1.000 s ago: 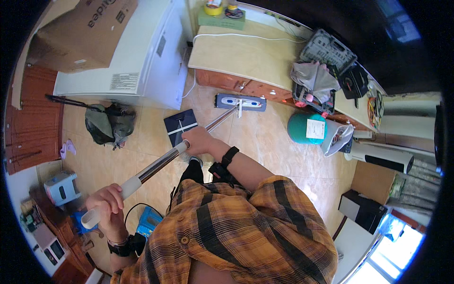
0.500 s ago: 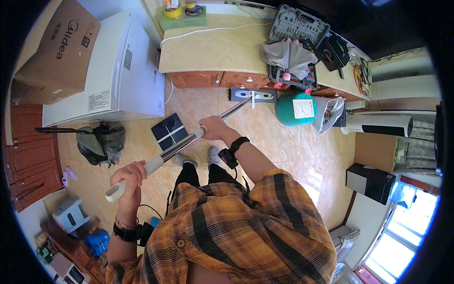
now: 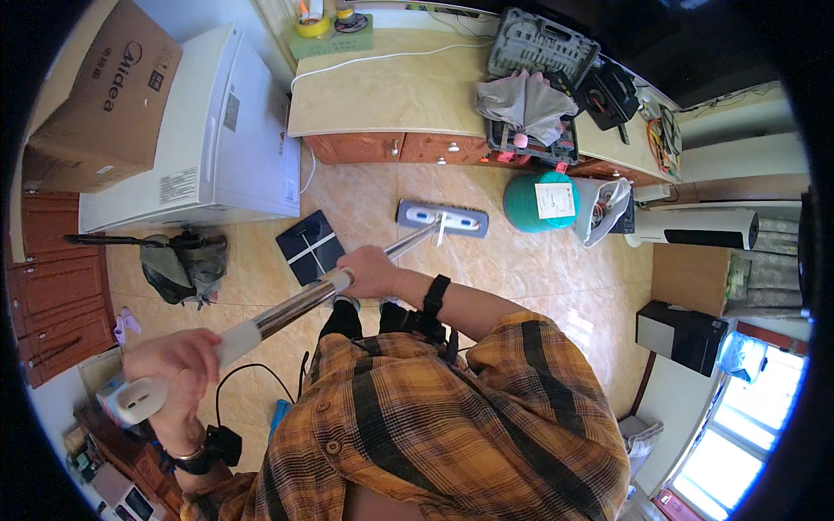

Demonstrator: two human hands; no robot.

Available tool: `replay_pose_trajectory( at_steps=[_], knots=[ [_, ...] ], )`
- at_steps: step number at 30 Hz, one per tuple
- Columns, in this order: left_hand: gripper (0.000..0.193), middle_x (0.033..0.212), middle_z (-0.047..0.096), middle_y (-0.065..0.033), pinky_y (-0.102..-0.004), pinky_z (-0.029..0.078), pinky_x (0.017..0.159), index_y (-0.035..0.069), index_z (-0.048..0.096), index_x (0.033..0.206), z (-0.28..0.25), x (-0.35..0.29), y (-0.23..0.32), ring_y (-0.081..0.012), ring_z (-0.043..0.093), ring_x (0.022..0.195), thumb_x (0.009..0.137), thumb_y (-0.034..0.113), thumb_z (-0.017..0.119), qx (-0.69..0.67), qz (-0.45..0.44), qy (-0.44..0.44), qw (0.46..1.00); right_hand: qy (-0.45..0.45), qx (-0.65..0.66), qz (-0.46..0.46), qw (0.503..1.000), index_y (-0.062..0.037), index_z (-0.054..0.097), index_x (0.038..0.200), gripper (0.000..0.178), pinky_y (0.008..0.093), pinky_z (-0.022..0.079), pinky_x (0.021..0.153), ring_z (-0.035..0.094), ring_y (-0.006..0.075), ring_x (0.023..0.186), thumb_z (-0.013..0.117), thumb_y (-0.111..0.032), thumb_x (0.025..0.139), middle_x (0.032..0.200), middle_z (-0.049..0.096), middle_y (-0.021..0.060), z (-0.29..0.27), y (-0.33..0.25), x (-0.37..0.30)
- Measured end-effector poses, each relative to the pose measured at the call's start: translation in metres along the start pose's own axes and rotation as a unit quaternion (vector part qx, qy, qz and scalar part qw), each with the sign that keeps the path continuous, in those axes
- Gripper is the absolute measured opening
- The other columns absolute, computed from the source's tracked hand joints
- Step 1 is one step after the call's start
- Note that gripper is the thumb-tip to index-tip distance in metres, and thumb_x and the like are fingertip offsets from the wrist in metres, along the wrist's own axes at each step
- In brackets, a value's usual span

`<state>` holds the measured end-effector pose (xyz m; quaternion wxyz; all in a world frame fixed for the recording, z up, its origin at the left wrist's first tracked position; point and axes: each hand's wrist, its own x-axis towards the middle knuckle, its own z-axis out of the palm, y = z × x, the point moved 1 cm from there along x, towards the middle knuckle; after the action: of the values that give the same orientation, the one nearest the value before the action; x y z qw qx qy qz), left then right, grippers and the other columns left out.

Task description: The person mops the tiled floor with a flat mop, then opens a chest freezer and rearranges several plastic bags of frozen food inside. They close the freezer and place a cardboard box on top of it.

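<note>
A flat mop (image 3: 291, 311) with a white and silver handle runs slantwise across my body. My left hand (image 3: 178, 369) is wrapped round the white grip near its top end, somewhat blurred. Further down the pole, my right hand (image 3: 372, 273) is closed round it at the white collar. The grey-blue mop head (image 3: 443, 218) lies flat on the tiled floor (image 3: 469, 278), a short way out from the cabinet. Both wrists wear black straps with small devices.
A wooden cabinet (image 3: 356, 148) stands ahead, bearing an open tool case (image 3: 543, 52). A green round container (image 3: 540, 201) and white bag (image 3: 602, 210) sit by it. A dark scale-like square (image 3: 306, 248) lies left of my feet. A white appliance (image 3: 248, 130) and backpack (image 3: 182, 265) are left.
The mop head has come away from the cabinet, back toward me and slightly left. Both hands have moved down and left with the handle.
</note>
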<state>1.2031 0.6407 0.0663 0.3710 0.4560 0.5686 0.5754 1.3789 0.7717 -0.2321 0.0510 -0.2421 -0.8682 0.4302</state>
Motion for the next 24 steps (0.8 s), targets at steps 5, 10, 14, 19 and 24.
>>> replay_pose_trajectory(
  at_steps=[5,10,14,19,24],
  knots=[
    [0.024,0.042,0.044,-0.0006,-0.0343,0.044,0.043,0.010,0.044,0.065,-0.013,-0.002,0.027,-0.0164,0.044,0.031,0.082,0.015,0.061,-0.111,0.012,-0.061,0.992,-0.132,0.038,-0.077,0.988,-0.0089,0.063,0.068,0.023,0.0485,0.048,0.061,0.062,0.0372,0.068,0.068,-0.031,0.065,0.068,0.062,0.0153,0.007,-0.038,0.003],
    [0.028,0.041,0.046,-0.0018,-0.0312,0.046,0.042,0.009,0.042,0.060,-0.016,0.000,0.038,-0.0165,0.047,0.031,0.079,0.005,0.063,-0.138,0.082,-0.147,0.976,-0.108,0.032,-0.116,0.987,-0.0090,0.062,0.065,0.022,0.0486,0.047,0.059,0.062,0.0367,0.066,0.069,-0.030,0.064,0.065,0.061,0.0152,-0.003,-0.052,0.012],
    [0.034,0.044,0.046,-0.0030,-0.0311,0.046,0.045,0.008,0.039,0.057,-0.008,-0.006,0.042,-0.0187,0.051,0.037,0.081,0.007,0.063,-0.075,0.123,-0.152,0.978,-0.025,0.021,-0.135,0.990,-0.0099,0.060,0.064,0.020,0.0473,0.046,0.056,0.060,0.0375,0.062,0.070,-0.027,0.060,0.060,0.059,0.0143,-0.005,-0.049,0.035],
    [0.038,0.044,0.043,-0.0033,-0.0325,0.042,0.043,0.008,0.037,0.056,0.000,-0.019,0.029,-0.0207,0.047,0.036,0.082,0.011,0.064,-0.008,0.135,-0.079,0.988,-0.006,0.017,-0.137,0.990,-0.0104,0.060,0.065,0.019,0.0467,0.046,0.057,0.061,0.0366,0.064,0.069,-0.025,0.058,0.063,0.060,0.0143,-0.001,-0.042,0.077],
    [0.038,0.044,0.043,-0.0042,-0.0324,0.042,0.043,0.007,0.036,0.057,0.001,-0.026,0.022,-0.0217,0.047,0.037,0.083,0.010,0.063,0.014,0.142,-0.046,0.989,-0.036,0.027,-0.137,0.990,-0.0105,0.059,0.065,0.020,0.0460,0.047,0.059,0.061,0.0362,0.067,0.070,-0.027,0.059,0.066,0.060,0.0143,0.006,-0.044,0.084]
  ],
)
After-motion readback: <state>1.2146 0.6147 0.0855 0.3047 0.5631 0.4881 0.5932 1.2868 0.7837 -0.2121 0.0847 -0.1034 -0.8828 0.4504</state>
